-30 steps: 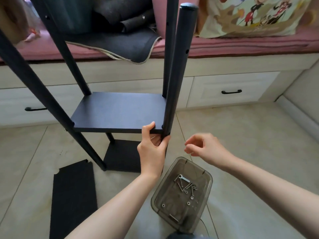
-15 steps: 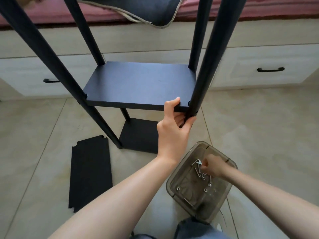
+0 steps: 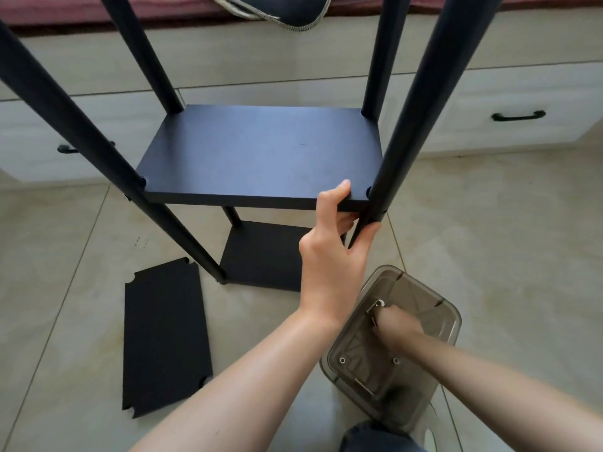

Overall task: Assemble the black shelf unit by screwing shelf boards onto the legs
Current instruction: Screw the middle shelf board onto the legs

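Two hands busy: left hand (image 3: 332,252) grips shelf board (image 3: 261,154) front edge beside near-right leg (image 3: 421,102), centre frame. Right hand (image 3: 393,322), lower right, reaches into screw tub (image 3: 447,316); its grip can't be made out.

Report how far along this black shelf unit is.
Done: a bottom board and the raised black shelf board sit between the four black legs. In hand: left hand steadies that board's corner; right hand reaches into the smoky plastic hardware tub. Left: the loose black board on the floor.
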Action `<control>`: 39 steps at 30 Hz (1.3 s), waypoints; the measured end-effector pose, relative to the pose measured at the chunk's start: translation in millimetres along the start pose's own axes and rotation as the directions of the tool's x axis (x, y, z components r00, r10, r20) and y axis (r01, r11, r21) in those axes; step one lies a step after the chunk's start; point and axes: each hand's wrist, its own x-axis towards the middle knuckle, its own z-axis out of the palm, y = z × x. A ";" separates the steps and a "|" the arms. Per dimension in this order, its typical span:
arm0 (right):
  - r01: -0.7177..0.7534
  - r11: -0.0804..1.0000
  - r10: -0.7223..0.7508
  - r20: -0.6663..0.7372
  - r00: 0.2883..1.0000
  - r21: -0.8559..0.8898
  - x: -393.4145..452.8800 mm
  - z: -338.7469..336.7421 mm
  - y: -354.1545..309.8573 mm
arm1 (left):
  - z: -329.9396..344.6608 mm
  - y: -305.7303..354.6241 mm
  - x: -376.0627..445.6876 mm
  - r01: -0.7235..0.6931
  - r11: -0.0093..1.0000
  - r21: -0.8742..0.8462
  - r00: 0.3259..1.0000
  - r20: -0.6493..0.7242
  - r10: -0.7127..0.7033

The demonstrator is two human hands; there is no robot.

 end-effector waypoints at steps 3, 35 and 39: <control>-0.017 1.000 0.017 -0.027 0.999 0.000 -2.3 7.8 -4.3 | -0.3 -0.3 0.1 -0.005 1.000 -0.002 1.000 0.004 0.005; 0.249 0.170 0.095 -0.267 0.959 0.954 -165.1 -199.6 -40.6 | -24.8 19.5 -1.9 0.159 0.981 -0.107 0.976 0.168 -0.139; 0.229 0.226 0.141 -0.265 0.954 0.947 -162.1 -198.2 -40.3 | -28.2 20.9 -1.3 0.197 0.970 -0.146 0.967 0.194 -0.167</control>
